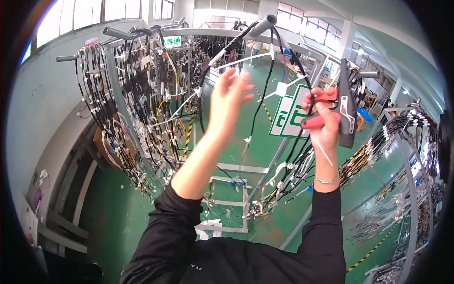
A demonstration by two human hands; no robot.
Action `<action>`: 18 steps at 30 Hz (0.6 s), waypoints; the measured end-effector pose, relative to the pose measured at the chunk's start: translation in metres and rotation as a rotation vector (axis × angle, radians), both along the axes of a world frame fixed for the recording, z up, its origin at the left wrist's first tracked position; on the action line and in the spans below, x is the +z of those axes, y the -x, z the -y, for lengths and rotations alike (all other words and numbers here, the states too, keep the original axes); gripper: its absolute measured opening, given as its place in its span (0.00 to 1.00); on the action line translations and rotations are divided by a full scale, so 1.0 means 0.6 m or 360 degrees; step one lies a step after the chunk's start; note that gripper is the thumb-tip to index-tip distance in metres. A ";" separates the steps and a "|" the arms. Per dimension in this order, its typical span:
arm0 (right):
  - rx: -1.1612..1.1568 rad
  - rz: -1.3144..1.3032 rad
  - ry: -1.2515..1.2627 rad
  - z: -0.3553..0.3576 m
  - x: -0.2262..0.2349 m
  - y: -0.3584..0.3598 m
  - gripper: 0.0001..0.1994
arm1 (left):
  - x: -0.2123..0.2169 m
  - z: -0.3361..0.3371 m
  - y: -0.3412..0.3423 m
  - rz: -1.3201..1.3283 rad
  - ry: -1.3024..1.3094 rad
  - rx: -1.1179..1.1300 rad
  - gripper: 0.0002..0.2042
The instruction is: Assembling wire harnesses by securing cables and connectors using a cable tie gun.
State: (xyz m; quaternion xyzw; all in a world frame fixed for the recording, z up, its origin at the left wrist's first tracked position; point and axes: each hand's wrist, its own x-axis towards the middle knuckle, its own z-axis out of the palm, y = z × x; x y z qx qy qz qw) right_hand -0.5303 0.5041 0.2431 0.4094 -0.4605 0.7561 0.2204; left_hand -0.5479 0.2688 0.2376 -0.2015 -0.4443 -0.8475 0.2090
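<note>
My left hand (228, 98) is raised in front of the rack, slightly blurred, its fingers apart with nothing visible in them. It is close to a black wire harness (203, 78) that hangs over a grey peg (264, 26). Several white cable ties stick out from the harness; a long one (243, 60) passes just above my left fingers. My right hand (325, 124) grips a cable tie gun (347, 106) with a black body and red handles. A loose white cable tie (324, 151) trails beside my right palm. Black wires (301, 64) run down behind that hand.
Bundles of harnesses (125, 90) crowd the rack at left, and more (378, 151) hang at right. A green and white sign (288, 116) stands behind the right hand. Grey frame bars (236, 167) cross low ahead, above a green floor (118, 215).
</note>
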 end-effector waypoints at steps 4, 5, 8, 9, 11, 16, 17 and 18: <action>-0.0119 -0.0007 -0.0037 0.029 -0.021 -0.009 0.19 | 0.028 -0.072 -0.022 -0.0432 0.0509 0.1003 0.32; -0.0125 -0.0026 -0.0067 0.036 -0.022 -0.011 0.19 | 0.034 -0.075 -0.014 -0.0525 0.0632 0.1391 0.30; -0.1181 -0.0146 -0.0383 0.038 -0.016 -0.053 0.19 | 0.054 -0.072 0.003 -0.0586 0.0748 0.1505 0.19; -0.1420 -0.0129 -0.0423 0.038 -0.022 -0.067 0.20 | 0.057 -0.060 0.000 -0.0727 0.0778 0.1694 0.18; -0.1490 -0.0410 -0.0387 0.034 -0.023 -0.093 0.20 | 0.058 -0.047 0.002 -0.0906 0.0802 0.1902 0.16; -0.0090 -0.0091 -0.0490 0.095 -0.040 -0.145 0.28 | 0.084 0.013 -0.033 -0.0820 0.1140 0.2049 0.11; -0.0240 0.0000 -0.0634 0.106 -0.044 -0.139 0.29 | 0.095 0.024 -0.045 -0.0842 0.1216 0.2085 0.10; -0.0364 0.0183 -0.0709 0.116 -0.044 -0.137 0.27 | 0.110 0.031 -0.053 -0.0910 0.1195 0.2085 0.09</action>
